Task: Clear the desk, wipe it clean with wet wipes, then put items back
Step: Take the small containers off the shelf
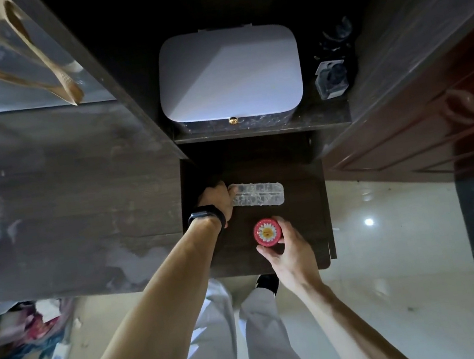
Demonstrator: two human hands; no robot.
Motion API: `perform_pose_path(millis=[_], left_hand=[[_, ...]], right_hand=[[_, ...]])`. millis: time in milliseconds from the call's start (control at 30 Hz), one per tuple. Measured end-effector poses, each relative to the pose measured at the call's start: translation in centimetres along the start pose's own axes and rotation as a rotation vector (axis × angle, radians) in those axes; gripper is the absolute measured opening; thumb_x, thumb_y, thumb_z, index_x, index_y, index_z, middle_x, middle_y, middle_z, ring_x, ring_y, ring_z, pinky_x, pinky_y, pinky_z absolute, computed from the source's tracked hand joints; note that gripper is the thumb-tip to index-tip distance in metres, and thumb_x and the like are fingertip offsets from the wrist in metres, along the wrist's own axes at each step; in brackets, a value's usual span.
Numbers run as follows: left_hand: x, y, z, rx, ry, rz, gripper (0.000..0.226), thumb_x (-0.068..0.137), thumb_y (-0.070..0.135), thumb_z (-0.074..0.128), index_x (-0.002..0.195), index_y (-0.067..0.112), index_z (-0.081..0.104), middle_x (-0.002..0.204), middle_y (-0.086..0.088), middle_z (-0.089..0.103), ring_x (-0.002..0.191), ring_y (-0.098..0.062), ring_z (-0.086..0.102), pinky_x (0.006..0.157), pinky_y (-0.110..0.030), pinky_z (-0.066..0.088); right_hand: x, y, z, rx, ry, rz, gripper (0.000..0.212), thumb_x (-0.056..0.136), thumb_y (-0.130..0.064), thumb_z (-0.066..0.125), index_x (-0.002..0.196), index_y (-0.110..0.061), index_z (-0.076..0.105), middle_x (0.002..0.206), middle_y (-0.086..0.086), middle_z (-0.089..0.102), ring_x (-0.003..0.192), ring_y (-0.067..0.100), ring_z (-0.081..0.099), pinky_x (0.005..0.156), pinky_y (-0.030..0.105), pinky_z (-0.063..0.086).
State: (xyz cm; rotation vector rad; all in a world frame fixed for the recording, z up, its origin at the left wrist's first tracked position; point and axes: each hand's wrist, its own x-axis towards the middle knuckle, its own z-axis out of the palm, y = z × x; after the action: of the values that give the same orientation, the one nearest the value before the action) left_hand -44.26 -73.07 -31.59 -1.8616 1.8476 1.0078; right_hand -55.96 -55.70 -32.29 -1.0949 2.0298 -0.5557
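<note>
Seen from above, a person's two bare arms reach forward over pale trousers and a glossy tiled floor toward a small dark pull-out worktop (300, 200).

Nearest, the right hand (289, 248) is curled partly closed around a small round red tin (267, 231) with a daisy on its lid, fingertips wrapped about its rim near the worktop's near edge. Whether the tin rests on the surface or is just lifted cannot be told.

A little farther and to the left, the left hand (217, 199) (a black band sits on its wrist) is closed loosely on the left end of a long clear plastic case (258, 196) that lies flat across the worktop.

Farther still, on a higher shelf, sits a pale rounded box (229, 73) with a small gold knob, and to its right some dark glassy items (332, 77).

Risks, as a judgement: the case is held by one end only, so lifting it could let it tip or spill open; the smooth tin could slip from the fingertips and roll off the near edge to the floor.
</note>
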Motion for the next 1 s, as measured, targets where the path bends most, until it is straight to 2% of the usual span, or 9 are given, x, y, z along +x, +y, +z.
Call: perform_pose_path(millis=[133,233,333,433,600,733,867,933,1000], left_hand=[[-0.3,0.1,0.0,-0.070,-0.019,-0.038,0.045,0.104,0.047,0.034,0.119,0.007,0.048,0.096,-0.015,0.060,0.065,-0.028,0.071,0.052,-0.035,0.060],[-0.3,-0.1,0.2,-0.040,-0.012,-0.018,0.043,0.104,0.047,0.032,0.115,0.008,0.048,0.097,-0.015,0.062,0.068,-0.030,0.072,0.059,-0.039,0.061],[0.2,-0.3,0.6,0.082,0.002,0.031,0.047,0.105,0.047,0.028,0.117,0.008,0.051,0.106,-0.017,0.065,0.085,-0.033,0.070,0.076,-0.044,0.060],[0.4,-0.4,0.8,0.103,-0.006,0.033,0.048,0.105,0.047,0.027,0.122,0.008,0.050,0.111,-0.019,0.065,0.093,-0.036,0.069,0.083,-0.045,0.057],[-0.9,0.1,0.6,0.000,0.023,-0.037,0.055,0.103,0.053,0.024,0.126,0.008,0.047,0.112,-0.018,0.066,0.090,-0.035,0.071,0.082,-0.045,0.058],[-5.3,-0.1,-1.4,-0.109,0.002,0.001,0.035,0.101,0.043,0.038,0.116,0.014,0.050,0.098,-0.010,0.067,0.077,-0.028,0.071,0.070,-0.042,0.062],[-11.9,-1.0,-5.2,-0.135,0.119,0.187,0.031,0.097,0.035,0.046,0.125,0.022,0.050,0.117,-0.005,0.059,0.107,-0.029,0.061,0.087,-0.042,0.053],[-14.8,-1.5,-7.7,-0.161,0.301,0.302,0.045,0.095,0.030,0.052,0.139,0.019,0.044,0.134,-0.007,0.051,0.125,-0.029,0.051,0.101,-0.043,0.046],[-17.4,-1.7,-10.8,-0.112,0.579,0.380,0.064,0.092,0.031,0.053,0.151,0.018,0.033,0.155,-0.009,0.034,0.144,-0.030,0.030,0.118,-0.045,0.029]], right_hand=[[0.1,-0.2,0.0,-0.021,0.000,-0.003,0.075,0.077,-0.048,0.080,0.140,-0.024,0.047,0.134,-0.001,0.059,0.121,0.016,0.058,0.099,0.027,0.050],[0.1,-0.2,0.0,-0.034,-0.001,-0.004,0.075,0.077,-0.050,0.079,0.139,-0.022,0.047,0.133,0.000,0.060,0.120,0.016,0.059,0.099,0.031,0.053],[0.1,-0.2,0.0,-0.058,-0.016,-0.001,0.076,0.076,-0.052,0.079,0.138,-0.022,0.046,0.130,0.001,0.059,0.116,0.016,0.060,0.094,0.032,0.056],[0.1,-0.2,-0.1,-0.055,-0.022,0.006,0.075,0.075,-0.051,0.080,0.136,-0.023,0.046,0.128,0.001,0.060,0.113,0.015,0.061,0.092,0.030,0.056],[-0.3,-0.8,-1.7,-0.035,-0.138,0.065,0.089,0.078,-0.042,0.081,0.151,-0.026,0.031,0.141,-0.001,0.053,0.115,0.012,0.063,0.096,0.031,0.055],[-2.1,-2.9,-6.0,-0.026,-0.146,0.109,0.078,0.087,-0.033,0.074,0.152,-0.028,0.030,0.147,-0.002,0.051,0.117,0.011,0.061,0.098,0.032,0.053],[-3.6,-7.4,-11.5,0.055,-0.060,0.093,0.059,0.093,-0.035,0.066,0.145,-0.024,0.041,0.140,-0.003,0.057,0.115,0.011,0.061,0.090,0.021,0.049],[-3.5,-10.4,-13.9,0.132,0.012,0.073,0.053,0.093,-0.035,0.066,0.140,-0.021,0.047,0.132,-0.004,0.061,0.110,0.009,0.062,0.082,0.012,0.044],[-2.9,-13.6,-15.9,0.208,0.084,0.048,0.048,0.093,-0.036,0.066,0.136,-0.020,0.051,0.126,-0.006,0.063,0.106,0.008,0.062,0.080,0.012,0.043]])
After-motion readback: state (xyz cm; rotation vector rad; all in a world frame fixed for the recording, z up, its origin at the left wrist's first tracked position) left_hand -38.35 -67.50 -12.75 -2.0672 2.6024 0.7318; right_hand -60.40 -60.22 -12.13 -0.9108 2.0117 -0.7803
